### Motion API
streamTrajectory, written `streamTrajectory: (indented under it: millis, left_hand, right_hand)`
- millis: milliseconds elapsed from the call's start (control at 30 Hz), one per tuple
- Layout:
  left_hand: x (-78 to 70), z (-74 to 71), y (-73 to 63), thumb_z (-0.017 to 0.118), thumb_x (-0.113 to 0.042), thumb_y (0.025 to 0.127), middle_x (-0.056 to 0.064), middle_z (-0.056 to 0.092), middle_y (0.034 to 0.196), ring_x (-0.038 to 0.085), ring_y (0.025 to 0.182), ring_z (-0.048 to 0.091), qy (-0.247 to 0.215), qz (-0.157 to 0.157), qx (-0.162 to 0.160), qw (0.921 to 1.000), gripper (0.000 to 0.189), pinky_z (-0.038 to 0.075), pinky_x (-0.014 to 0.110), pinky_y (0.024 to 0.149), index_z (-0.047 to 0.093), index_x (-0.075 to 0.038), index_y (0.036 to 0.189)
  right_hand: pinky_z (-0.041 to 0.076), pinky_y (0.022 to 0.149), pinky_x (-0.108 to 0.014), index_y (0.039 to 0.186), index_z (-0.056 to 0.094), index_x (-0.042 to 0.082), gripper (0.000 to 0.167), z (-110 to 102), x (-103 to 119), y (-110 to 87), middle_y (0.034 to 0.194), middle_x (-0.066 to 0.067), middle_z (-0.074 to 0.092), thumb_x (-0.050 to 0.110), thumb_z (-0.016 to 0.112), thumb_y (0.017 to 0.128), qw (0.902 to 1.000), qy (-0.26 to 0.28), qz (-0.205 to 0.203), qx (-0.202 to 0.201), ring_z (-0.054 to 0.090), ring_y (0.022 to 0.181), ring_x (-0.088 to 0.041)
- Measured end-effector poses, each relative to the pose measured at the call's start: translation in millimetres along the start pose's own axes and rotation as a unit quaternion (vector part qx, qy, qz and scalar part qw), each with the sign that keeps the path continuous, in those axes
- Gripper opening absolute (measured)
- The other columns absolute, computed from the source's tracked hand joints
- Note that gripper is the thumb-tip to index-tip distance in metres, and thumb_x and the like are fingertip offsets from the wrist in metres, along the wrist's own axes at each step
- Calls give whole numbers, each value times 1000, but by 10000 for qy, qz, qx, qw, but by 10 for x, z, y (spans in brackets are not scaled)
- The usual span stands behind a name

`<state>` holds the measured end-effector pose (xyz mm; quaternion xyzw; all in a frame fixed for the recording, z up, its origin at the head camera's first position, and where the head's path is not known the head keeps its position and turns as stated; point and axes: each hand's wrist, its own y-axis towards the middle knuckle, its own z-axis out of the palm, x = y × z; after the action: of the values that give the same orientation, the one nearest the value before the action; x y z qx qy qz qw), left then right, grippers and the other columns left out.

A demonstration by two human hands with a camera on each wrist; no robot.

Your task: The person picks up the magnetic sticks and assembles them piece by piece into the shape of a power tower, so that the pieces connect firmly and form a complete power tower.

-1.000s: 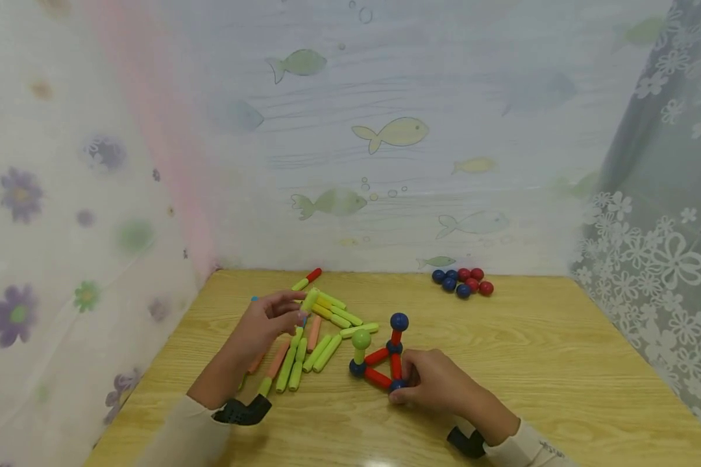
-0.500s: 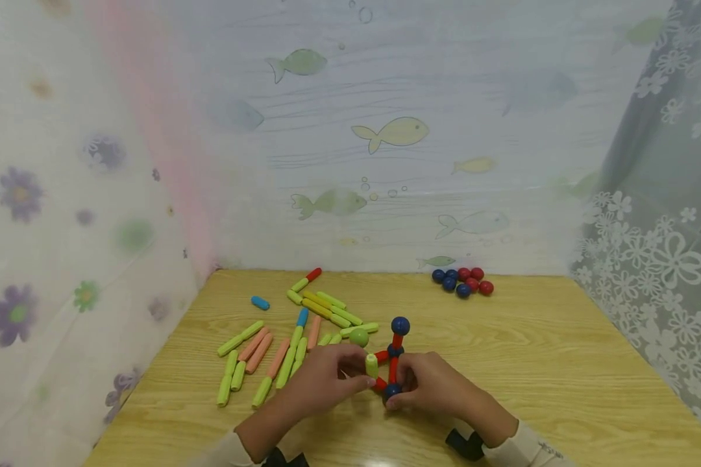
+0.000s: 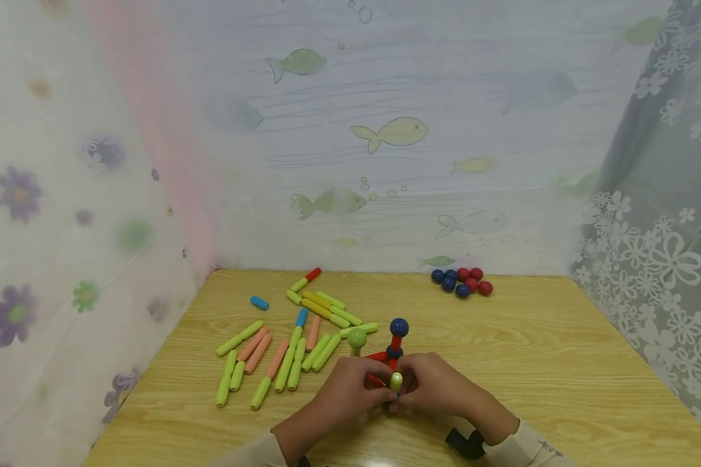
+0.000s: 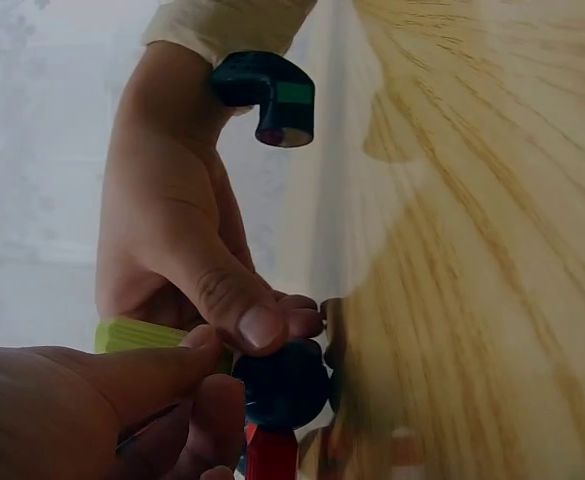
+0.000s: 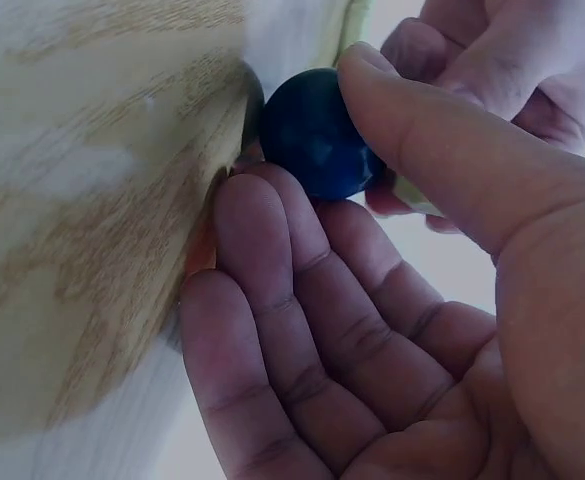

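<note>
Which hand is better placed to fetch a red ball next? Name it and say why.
Probably the right hand: the red balls lie toward its side, while the left hand pinches a green stick, farther from them. The right hand would first have to release its blue ball.

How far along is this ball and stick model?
Done: one red upright wears a blue ball, and a second upright carries a green ball. In hand: the left hand pinches a green stick at the near corner ball, which the right hand grips. Left: that stick's top is bare, so probably a ball goes there; spare balls lie at the back.
</note>
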<state>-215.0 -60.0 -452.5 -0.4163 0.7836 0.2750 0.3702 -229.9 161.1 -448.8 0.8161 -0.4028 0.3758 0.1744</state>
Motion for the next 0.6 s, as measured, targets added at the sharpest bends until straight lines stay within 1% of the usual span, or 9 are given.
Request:
streamTrajectory:
  millis: [133, 233, 367, 467, 533, 600]
  left_hand:
    - [-13, 4, -6, 86, -20, 87, -10, 77, 96, -2, 73, 67, -17, -65, -27, 10000, 13, 55, 19, 66, 81, -20, 99]
    - [-19, 6, -8, 85, -19, 87, -10, 77, 95, -1, 71, 67, -102, -148, -8, 9998, 13, 55, 19, 65, 81, -21, 98]
    - [-11, 7, -9, 85, -19, 87, -12, 76, 95, -1, 72, 68, -217, -237, 50, 9995, 13, 56, 20, 67, 81, -21, 99]
    - [2, 1, -11, 85, -19, 87, -12, 75, 95, 0, 74, 68, -244, -255, 86, 9993, 13, 56, 20, 68, 80, -20, 100]
    - [13, -3, -11, 85, -19, 87, -12, 75, 94, 1, 74, 69, -300, -275, 112, 9991, 13, 56, 21, 68, 80, -20, 100]
    - [28, -3, -8, 85, -19, 87, -11, 75, 94, 2, 74, 69, -399, -286, 140, 9987, 14, 56, 21, 68, 80, -19, 101]
  right_hand:
    - [56, 69, -23, 98, 70, 21, 28, 4, 8, 5, 85, 12, 74, 30, 91, 81, 9999, 68, 84, 24, 71, 77, -6]
    - [56, 70, -23, 100, 71, 22, 27, -18, -2, -1, 84, 12, 73, 29, 90, 82, 9999, 13, 37, 96, 71, 77, -5]
    - [56, 71, -25, 99, 73, 22, 21, -135, -50, -26, 85, 11, 73, 25, 87, 85, 9996, -214, -17, 164, 69, 78, -5]
    - [55, 71, -26, 96, 73, 20, 14, -291, -132, -33, 85, 9, 72, 24, 83, 88, 9989, -435, 137, -85, 68, 79, -8]
    - [54, 69, -28, 94, 72, 17, 13, -408, -220, -25, 85, 7, 71, 26, 81, 91, 9972, -524, 345, -409, 67, 78, -11]
    - [54, 68, -30, 97, 71, 14, 16, -522, -342, -6, 86, 4, 71, 27, 80, 92, 9932, -491, 686, -798, 66, 76, -13]
